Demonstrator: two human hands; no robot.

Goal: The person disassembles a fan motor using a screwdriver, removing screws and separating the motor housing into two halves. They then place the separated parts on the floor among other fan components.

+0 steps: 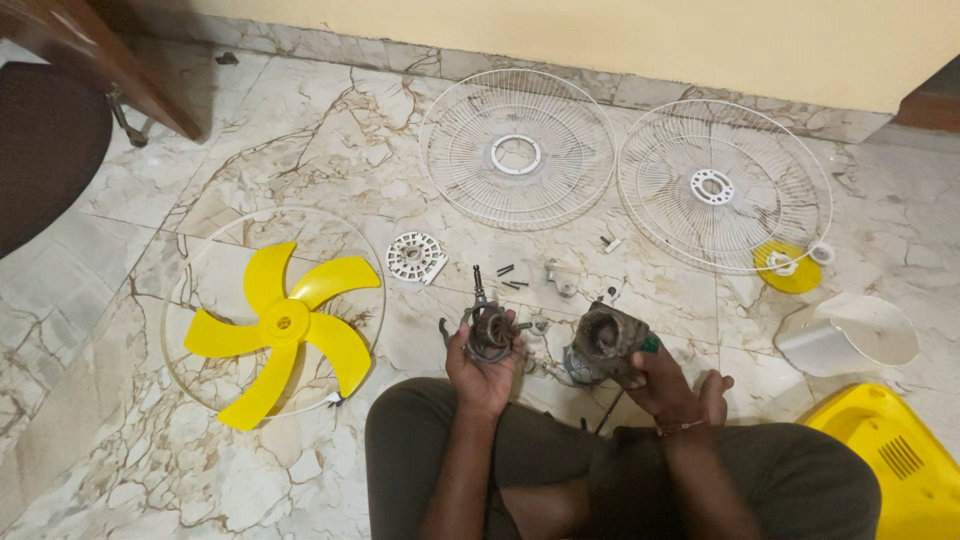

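Now two grilles [516,150], one blade [285,325]

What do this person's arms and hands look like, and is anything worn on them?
Both forearms are bare, with no sleeves and no gloves. The left hand is bare, with no ring or band that shows. The right hand has a thin bracelet or thread band around the wrist. The legs below wear dark olive trousers.

Fan blade [285,325] lies left of centre, inside a thin ring [190,270]. Two wire guards side by side along the upper frame: one [516,148] centre, one [722,186] right. Small round plate [415,256] between blade and centre guard. Motor parts sit bottom centre, in left hand [482,368] and right hand [660,380].
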